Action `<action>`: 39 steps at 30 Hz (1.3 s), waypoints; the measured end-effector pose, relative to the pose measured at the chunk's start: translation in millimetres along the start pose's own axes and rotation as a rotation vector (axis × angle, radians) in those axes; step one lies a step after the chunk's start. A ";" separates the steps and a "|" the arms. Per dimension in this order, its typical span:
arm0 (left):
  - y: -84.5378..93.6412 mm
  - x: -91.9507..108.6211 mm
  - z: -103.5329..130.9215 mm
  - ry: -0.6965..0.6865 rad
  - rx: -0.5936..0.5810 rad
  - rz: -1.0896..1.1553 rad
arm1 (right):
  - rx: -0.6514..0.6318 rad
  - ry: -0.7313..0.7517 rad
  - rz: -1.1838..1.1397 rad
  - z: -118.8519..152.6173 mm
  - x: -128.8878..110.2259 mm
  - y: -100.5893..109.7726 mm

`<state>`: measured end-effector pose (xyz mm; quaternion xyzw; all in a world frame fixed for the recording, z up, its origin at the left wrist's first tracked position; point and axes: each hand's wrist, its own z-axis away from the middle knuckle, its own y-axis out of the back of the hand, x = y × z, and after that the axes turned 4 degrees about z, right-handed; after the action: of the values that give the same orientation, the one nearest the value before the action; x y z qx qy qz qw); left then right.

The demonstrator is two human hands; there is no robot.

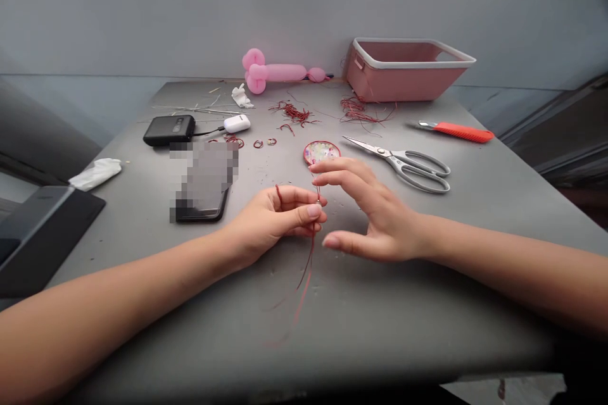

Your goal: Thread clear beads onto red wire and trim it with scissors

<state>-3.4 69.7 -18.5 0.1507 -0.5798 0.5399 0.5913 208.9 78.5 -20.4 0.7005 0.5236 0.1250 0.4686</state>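
Note:
My left hand point(280, 218) pinches a dark red cord point(312, 253) between thumb and fingertips. The cord's loose ends hang down toward the table's near side, and a loop of it goes round a finger. A tiny shiny piece shows at the pinch, too small to name. Just to the right, my right hand point(375, 212) is open, its fingers stretched and thumb apart, with nothing in it. Beyond the fingertips lies a round red-rimmed dish point(322, 152) with small pale and coloured bits, partly hidden by my right hand.
Grey scissors point(403, 164) and a red-handled cutter point(460, 131) lie right. A pink basket point(394, 79), red cord scraps point(295, 114) and a pink balloon point(285, 72) are at the back. A phone point(204, 186), black power bank point(170, 130) and white case point(236, 123) sit left.

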 end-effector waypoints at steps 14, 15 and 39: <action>-4.9 -0.5 1.0 -0.058 0.096 -0.058 | -0.149 -0.089 0.058 8.5 -21.3 -2.0; -4.7 -0.6 1.0 -0.054 0.091 -0.051 | -0.146 -0.089 0.059 8.2 -21.8 -1.7; -14.5 7.9 6.8 -0.053 0.175 -0.116 | 0.063 0.149 0.464 -9.5 -8.5 -5.3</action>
<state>2.8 62.5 -3.3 0.2490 -0.5362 0.5493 0.5906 195.8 76.3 -16.9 0.8051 0.3853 0.2645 0.3652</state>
